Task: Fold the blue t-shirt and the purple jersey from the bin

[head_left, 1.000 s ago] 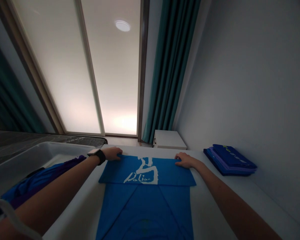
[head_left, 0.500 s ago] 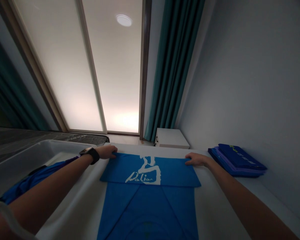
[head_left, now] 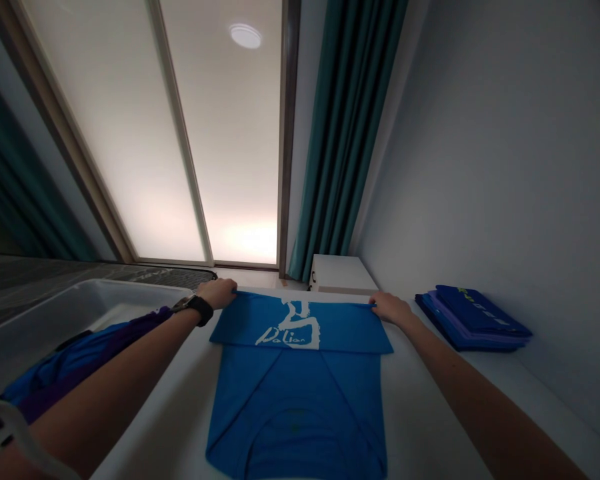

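A bright blue T-shirt (head_left: 300, 393) lies flat on a white table (head_left: 430, 413), its far part folded over so a white printed logo (head_left: 290, 327) faces up. My left hand (head_left: 219, 292), with a dark watch on the wrist, grips the far left corner of the folded part, fingers closed. My right hand (head_left: 387, 307) pinches the far right corner of the same fold. Both arms reach forward along the shirt's sides.
A stack of folded blue and purple garments (head_left: 473, 319) sits at the right by the wall. A white tub (head_left: 55, 313) at the left holds loose blue and purple clothes. Beyond the table stand a small white cabinet (head_left: 337, 273), teal curtains and a sliding door.
Both hands have moved farther away along with the shirt's folded edge, and more of the shirt's near part, including the collar end, now shows on the table.
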`<state>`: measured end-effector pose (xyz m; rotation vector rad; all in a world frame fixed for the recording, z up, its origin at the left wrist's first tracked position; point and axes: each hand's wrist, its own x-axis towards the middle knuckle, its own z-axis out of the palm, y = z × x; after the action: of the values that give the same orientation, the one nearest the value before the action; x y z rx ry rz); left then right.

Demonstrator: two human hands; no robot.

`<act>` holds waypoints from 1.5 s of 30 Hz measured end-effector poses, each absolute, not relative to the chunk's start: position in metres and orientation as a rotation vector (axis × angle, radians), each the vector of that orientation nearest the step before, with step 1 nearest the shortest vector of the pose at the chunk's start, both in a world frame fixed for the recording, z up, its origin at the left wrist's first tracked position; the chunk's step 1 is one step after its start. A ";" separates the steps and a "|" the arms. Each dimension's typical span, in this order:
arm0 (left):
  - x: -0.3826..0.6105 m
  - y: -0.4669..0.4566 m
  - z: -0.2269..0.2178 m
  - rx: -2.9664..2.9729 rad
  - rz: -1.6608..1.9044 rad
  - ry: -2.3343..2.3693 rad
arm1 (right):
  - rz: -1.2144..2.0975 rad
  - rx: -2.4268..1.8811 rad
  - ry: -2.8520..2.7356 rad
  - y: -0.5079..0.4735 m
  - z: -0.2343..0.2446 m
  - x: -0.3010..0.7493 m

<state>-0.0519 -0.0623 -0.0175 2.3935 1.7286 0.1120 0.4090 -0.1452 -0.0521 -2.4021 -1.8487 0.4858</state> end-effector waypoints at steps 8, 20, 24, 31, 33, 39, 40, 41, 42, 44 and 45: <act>-0.045 -0.081 -0.033 1.752 0.425 1.689 | 0.876 -2.200 -1.392 -0.168 -0.056 0.393; -0.046 -0.113 -0.045 1.415 1.119 1.447 | 0.902 -1.721 -1.054 -0.201 -0.055 0.381; -0.047 -0.126 -0.044 1.324 1.297 1.292 | 0.929 -1.574 -1.017 -0.210 -0.050 0.384; -0.056 -0.172 -0.037 1.347 1.385 1.195 | 0.972 -1.382 -1.014 -0.246 -0.055 0.387; -0.061 -0.188 -0.035 1.355 1.365 1.227 | 0.951 -1.389 -1.044 -0.259 -0.063 0.388; -0.087 -0.232 -0.046 1.495 1.157 1.419 | 0.791 -1.570 -1.229 -0.301 -0.089 0.389; -0.092 -0.237 -0.051 1.519 1.112 1.430 | 0.773 -1.606 -1.262 -0.308 -0.092 0.388; -0.097 -0.241 -0.056 1.543 1.073 1.424 | 0.755 -1.638 -1.293 -0.314 -0.094 0.387; -0.100 -0.244 -0.061 1.569 1.045 1.405 | 0.742 -1.665 -1.325 -0.319 -0.096 0.385; -0.106 -0.247 -0.070 1.633 1.010 1.347 | 0.718 -1.705 -1.376 -0.328 -0.099 0.383; -0.108 -0.249 -0.073 1.668 1.007 1.319 | 0.709 -1.722 -1.391 -0.331 -0.101 0.382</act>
<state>-0.1079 -0.2486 -0.0735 1.6681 1.3191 1.0069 0.3820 -0.3314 -0.1010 -1.7223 -1.3914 0.7092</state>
